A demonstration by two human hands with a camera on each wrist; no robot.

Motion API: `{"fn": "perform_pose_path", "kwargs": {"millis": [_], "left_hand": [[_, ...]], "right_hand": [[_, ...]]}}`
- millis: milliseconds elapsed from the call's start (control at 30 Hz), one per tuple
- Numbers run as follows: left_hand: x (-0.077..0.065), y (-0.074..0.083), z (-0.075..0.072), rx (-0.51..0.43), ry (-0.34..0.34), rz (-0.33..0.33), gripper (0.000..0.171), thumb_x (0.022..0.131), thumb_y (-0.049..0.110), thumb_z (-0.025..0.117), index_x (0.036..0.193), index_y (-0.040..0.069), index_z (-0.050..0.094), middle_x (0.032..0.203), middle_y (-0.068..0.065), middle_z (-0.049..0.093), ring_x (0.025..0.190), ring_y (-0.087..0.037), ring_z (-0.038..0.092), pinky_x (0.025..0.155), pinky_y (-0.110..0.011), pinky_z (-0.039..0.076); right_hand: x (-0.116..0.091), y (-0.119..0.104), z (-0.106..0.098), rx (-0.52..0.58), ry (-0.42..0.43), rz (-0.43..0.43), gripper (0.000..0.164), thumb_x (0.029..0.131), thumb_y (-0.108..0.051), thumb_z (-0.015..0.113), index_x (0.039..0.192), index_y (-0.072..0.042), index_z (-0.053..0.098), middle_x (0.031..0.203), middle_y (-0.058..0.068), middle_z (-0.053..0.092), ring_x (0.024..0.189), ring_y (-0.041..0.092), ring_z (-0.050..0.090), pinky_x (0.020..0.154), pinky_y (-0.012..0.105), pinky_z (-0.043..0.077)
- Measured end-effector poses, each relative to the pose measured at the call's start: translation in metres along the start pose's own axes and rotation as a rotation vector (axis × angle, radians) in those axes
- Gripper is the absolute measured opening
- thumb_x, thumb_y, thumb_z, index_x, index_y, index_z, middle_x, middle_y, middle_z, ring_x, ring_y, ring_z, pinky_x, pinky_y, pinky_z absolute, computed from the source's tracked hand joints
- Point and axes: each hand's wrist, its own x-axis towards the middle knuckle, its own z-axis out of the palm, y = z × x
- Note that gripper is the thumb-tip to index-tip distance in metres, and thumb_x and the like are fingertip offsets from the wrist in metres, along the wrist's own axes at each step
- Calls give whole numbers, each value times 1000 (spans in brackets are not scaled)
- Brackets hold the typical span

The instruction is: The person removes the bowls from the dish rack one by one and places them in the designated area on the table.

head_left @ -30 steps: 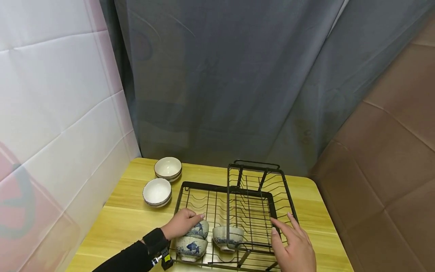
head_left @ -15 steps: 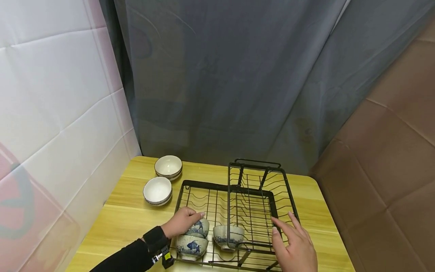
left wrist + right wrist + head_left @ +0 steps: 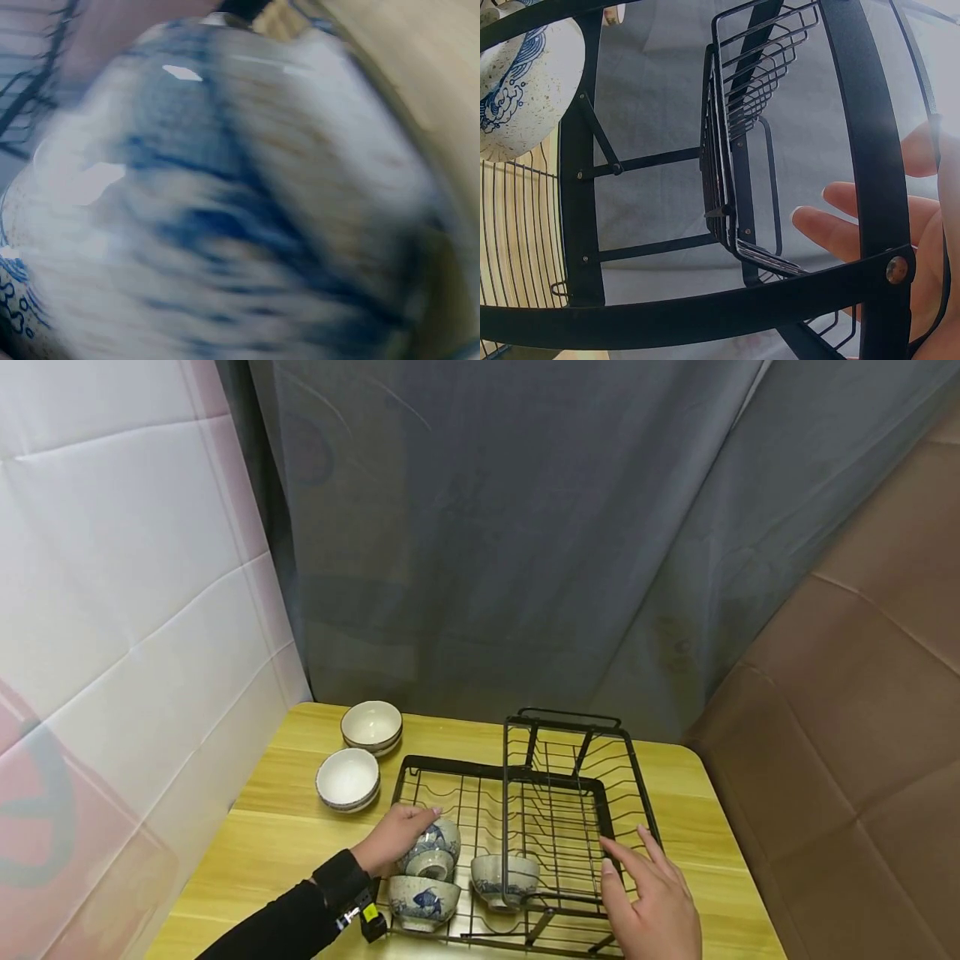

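Note:
My left hand (image 3: 397, 839) grips a patterned ceramic bowl (image 3: 438, 839) with a blue design at its left rim. The bowl is tilted, with its foot ring turned toward the head camera. In the left wrist view this bowl (image 3: 225, 210) is blurred and fills the frame. Just in front of it, a second blue fish bowl (image 3: 423, 906) sits upright in the black wire dish rack (image 3: 450, 766). My right hand (image 3: 652, 893) is beside the rack's upper basket (image 3: 641, 777), its fingers extended and loosely spread. The right wrist view shows fingertips (image 3: 810, 221) behind the dark frame.
Another blue-patterned bowl (image 3: 491, 881) stands in the rack, partly behind the upper basket's wires. Two stacks of white bowls, one nearer (image 3: 347, 781) and one farther (image 3: 371, 727), stand left of the rack on the wooden table (image 3: 277, 835). A grey curtain (image 3: 480, 568) hangs behind.
My left hand has shifted slightly away and left, and the bowl in it has tipped so its foot ring now shows. The right hand stays almost in place.

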Motion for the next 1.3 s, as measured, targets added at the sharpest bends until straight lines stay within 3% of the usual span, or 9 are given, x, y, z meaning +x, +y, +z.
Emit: {"fn": "perform_pose_path", "kwargs": {"millis": [167,433,633,933,1100,1300], "left_hand": [[4,12,-7,-20,67,16,59,107,42,55,61,9,38,59,5,25,53,-13,25,54,-25,25],[-7,14,-17,-10,100,11,60,105,46,57,62,8,40,59,4,27,53,-13,26,55,-25,26],[-18,19,-28,41,116,22,58,104,44,60,62,8,43,59,6,29,54,-12,30,54,-24,27],[-69,18,-58,88,102,101,48,94,19,75,69,1,38,64,4,32,57,-7,33,55,-23,30],[-99,10,-70,78,129,87,48,96,18,73,68,1,37,63,5,31,56,-6,31,53,-24,29],[-126,-3,-77,158,176,56,49,97,24,73,67,4,40,62,7,36,54,-3,34,53,-24,32]], "right_hand": [[0,0,0,4,-7,3,37,108,-38,50,133,-21,71,133,10,70,147,39,40,110,67,31],[3,0,4,-1,25,-51,35,107,-37,52,130,-21,72,130,9,72,145,39,42,110,66,32],[3,0,4,0,-2,-28,36,108,-38,50,132,-21,71,133,9,70,147,38,41,111,66,31],[3,-1,4,0,-50,17,40,108,-42,47,135,-22,70,138,11,66,148,40,38,110,68,31],[2,0,0,-8,-70,39,43,109,-43,44,137,-22,68,143,12,62,148,41,37,109,70,33],[2,1,0,-8,-84,50,45,109,-44,43,138,-21,67,141,13,64,149,41,36,112,67,29]]}}
